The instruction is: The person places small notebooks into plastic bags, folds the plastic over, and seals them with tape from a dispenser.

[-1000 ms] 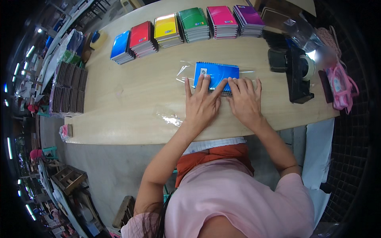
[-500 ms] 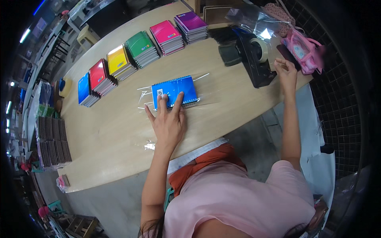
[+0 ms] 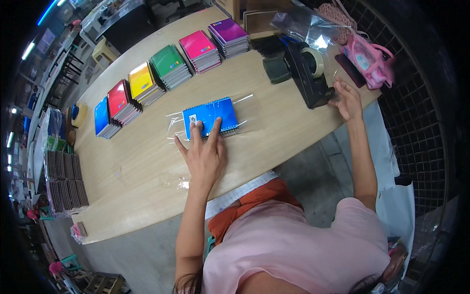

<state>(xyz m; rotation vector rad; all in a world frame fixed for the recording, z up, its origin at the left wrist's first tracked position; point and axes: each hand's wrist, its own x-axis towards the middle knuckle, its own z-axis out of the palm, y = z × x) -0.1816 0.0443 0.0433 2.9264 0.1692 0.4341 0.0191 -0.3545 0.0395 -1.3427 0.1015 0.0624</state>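
A blue spiral notebook [image 3: 226,109] lies flat on the table on a sheet of clear plastic film [image 3: 246,122], whose edges stick out around it. My left hand [image 3: 204,154] rests on its lower part, fingers spread and fingertips pressing on the cover. At the right, my right hand [image 3: 348,101] is at the cutting end of a black tape dispenser [image 3: 307,85] that carries a roll of tape [image 3: 317,62]. Its thumb and fingers are bent together in a pinch. What they hold is too small to make out.
Notebook stacks curve along the far side: blue [image 3: 101,115], red [image 3: 121,95], yellow [image 3: 142,78], green [image 3: 167,60], pink [image 3: 198,44] and purple [image 3: 228,30]. Clear film [image 3: 298,24] and a pink bag [image 3: 367,61] lie back right. Bundled notebooks [image 3: 63,179] stand left.
My right hand has moved slightly down and left, closer to the dispenser's cutting end. My left hand stays on the blue notebook. The whole view has shifted a little.
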